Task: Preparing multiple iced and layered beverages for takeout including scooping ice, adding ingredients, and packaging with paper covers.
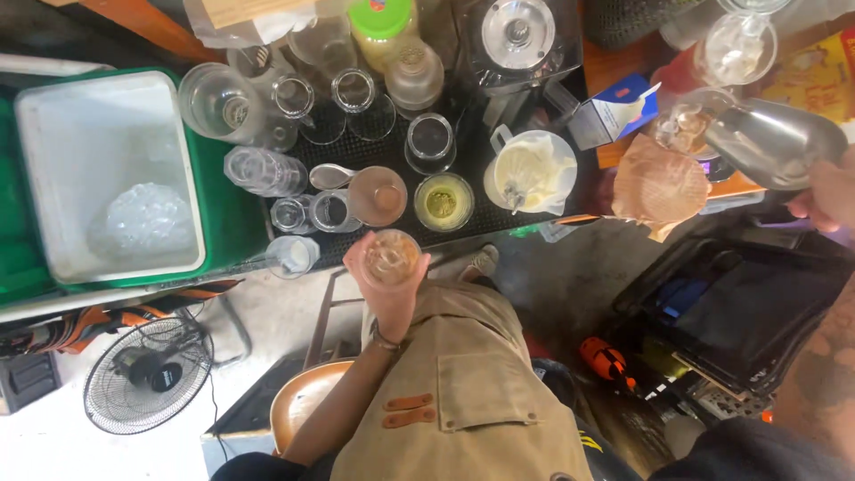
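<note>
— What did you have in the head view?

— My left hand (pixel 385 283) was wrapped around a clear glass (pixel 392 258) with pale ice in it, fingers curled against its wall, held just at the near edge of the black mat (pixel 463 178). My right hand (pixel 828 194) was far to the right of that mat, closed on the end of a metal scoop (pixel 773 141) tilted toward a glass dish (pixel 690 125).

— How would you say that glass handled?

— Hard, smooth, probably wet and slippery, and breakable; I judged it best gripped round the middle of the wall, not the rim. The scoop looked stiff and light, best taken by its narrow end.

— Anything else around the mat?

— Empty glasses (pixel 356 93) stood on it, a white cup (pixel 530 169) at its right end, and a cooler (pixel 98 169) with a bag of ice (pixel 142 223) sat left of it.
</note>
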